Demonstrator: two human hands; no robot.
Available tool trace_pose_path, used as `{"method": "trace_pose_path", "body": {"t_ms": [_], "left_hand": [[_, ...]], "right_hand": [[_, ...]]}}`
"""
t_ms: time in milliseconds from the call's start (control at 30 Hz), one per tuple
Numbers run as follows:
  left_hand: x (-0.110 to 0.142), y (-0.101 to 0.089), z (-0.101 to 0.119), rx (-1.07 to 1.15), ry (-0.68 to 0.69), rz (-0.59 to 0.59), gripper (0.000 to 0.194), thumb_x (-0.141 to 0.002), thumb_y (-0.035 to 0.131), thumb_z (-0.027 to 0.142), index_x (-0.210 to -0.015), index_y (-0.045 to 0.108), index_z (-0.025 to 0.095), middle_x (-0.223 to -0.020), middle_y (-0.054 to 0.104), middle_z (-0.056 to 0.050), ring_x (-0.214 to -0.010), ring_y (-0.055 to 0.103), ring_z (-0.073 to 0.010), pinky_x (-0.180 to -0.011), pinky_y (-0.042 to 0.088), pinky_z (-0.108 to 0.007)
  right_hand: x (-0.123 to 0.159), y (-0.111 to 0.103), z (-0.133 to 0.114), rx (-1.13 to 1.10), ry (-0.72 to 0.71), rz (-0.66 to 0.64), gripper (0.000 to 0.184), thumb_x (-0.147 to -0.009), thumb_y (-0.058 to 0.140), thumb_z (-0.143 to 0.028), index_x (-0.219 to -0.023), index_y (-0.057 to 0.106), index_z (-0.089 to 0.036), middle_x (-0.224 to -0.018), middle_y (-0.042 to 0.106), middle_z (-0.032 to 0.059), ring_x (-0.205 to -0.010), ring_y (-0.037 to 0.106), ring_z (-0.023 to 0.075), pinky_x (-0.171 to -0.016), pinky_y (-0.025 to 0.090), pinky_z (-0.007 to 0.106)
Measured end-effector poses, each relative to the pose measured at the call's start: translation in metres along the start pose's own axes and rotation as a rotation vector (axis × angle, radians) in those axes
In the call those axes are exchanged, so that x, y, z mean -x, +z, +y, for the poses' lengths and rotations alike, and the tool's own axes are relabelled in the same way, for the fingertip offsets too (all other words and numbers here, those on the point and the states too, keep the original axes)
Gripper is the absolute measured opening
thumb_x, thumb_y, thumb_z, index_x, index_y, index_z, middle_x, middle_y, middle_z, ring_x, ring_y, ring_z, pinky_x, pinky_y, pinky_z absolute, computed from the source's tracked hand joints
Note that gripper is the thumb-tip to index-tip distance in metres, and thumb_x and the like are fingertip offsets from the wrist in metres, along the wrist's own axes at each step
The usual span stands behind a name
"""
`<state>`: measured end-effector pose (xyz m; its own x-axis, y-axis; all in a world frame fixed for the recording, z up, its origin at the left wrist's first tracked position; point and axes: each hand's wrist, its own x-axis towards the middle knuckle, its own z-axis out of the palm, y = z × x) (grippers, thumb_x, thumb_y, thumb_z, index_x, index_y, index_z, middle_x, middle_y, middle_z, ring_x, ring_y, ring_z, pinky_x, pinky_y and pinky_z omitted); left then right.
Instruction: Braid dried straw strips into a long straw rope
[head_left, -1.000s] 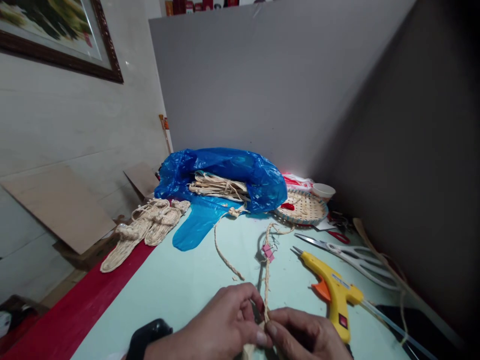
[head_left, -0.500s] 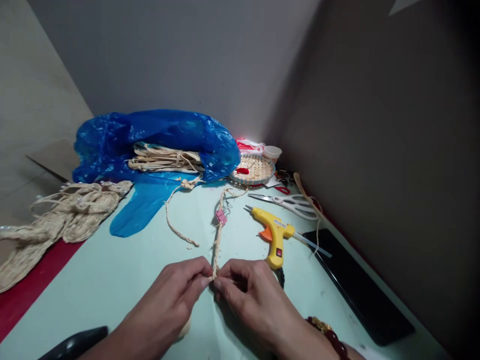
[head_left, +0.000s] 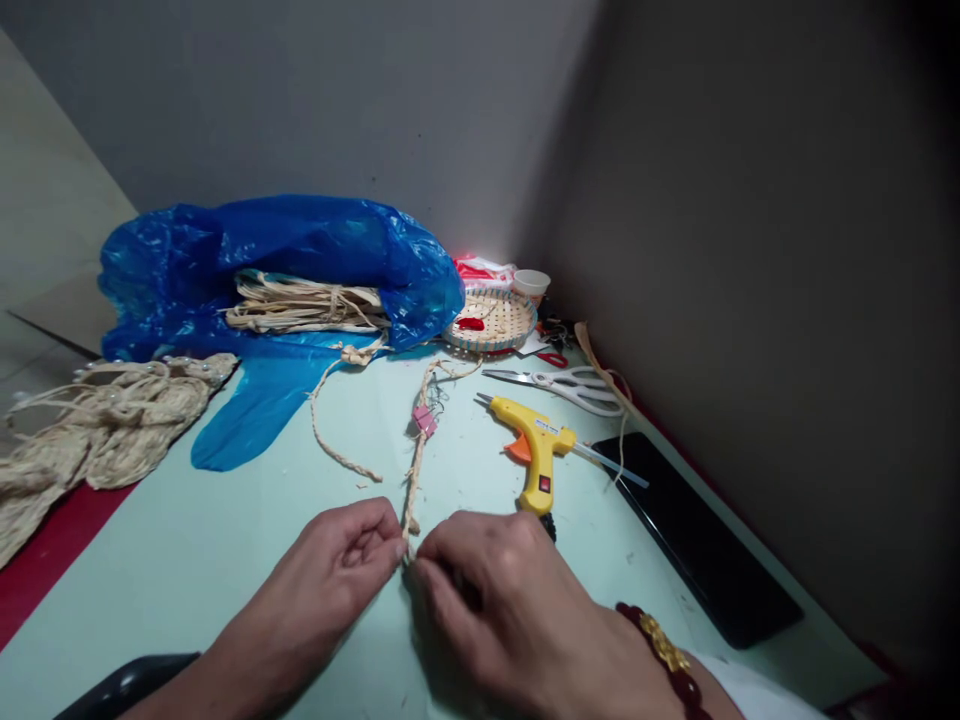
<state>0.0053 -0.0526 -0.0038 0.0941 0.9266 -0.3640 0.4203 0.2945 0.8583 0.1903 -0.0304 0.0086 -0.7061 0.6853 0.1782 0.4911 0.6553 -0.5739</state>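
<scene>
I had the left hand [head_left: 334, 565] pinching the near end of a thin, pale straw-coloured braided cord [head_left: 414, 480] — right hand [head_left: 510, 590] pinched it just beside. Cord ran up the middle of the pale-green desk [head_left: 247, 540], pink binder clip [head_left: 424, 420] on it — yellow plastic glue gun [head_left: 538, 445] right of it.

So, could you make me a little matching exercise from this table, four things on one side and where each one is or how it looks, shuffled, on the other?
Things:
1. Clip
2. Glue gun
3. Straw bundle
4. Left hand and right hand

Places and looks:
A. Lying partly inside the blue bag
B. Fingertips at the near end of the braid
C. Pink, fixed on the braid
D. Yellow, with an orange trigger

Right pairs: 1-C, 2-D, 3-A, 4-B.
</scene>
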Motion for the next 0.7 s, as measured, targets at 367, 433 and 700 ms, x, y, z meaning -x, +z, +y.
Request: {"method": "trace_pose_path", "body": {"t_ms": [367,433,700], "left_hand": [[0.004,0.009,-0.008,0.497,-0.1,-0.149,0.031,-0.077,0.065,0.045,-0.07,0.052,0.017,-0.056,0.041,0.007,-0.051,0.03,-0.0077,-0.047,0.02,-0.021],[0.005,0.008,-0.006,0.478,-0.088,-0.125,0.029,-0.077,0.066,0.042,-0.07,0.053,0.017,-0.058,0.043,0.006,-0.052,0.031,-0.0079,-0.048,0.021,-0.021],[0.011,0.005,0.007,0.421,-0.082,-0.088,0.026,-0.079,0.063,0.042,-0.074,0.054,0.018,-0.053,0.036,0.009,-0.049,0.026,-0.0073,-0.046,0.018,-0.021]], "right_hand": [[0.003,0.019,0.005,0.26,-0.468,0.063,0.022,-0.089,0.043,-0.015,-0.073,0.057,-0.014,-0.065,0.056,0.0015,-0.048,0.039,0.0125,-0.045,0.027,0.029],[0.001,0.014,0.003,0.149,-0.373,0.159,0.025,-0.09,0.047,-0.024,-0.071,0.06,-0.015,-0.061,0.057,0.0008,-0.051,0.045,0.0129,-0.05,0.031,0.028],[-0.009,-0.011,0.003,-0.444,0.265,-0.086,0.017,-0.091,0.053,-0.032,-0.092,0.066,-0.021,-0.08,0.067,-0.0012,-0.073,0.058,0.0119,-0.065,0.04,0.022]]}}
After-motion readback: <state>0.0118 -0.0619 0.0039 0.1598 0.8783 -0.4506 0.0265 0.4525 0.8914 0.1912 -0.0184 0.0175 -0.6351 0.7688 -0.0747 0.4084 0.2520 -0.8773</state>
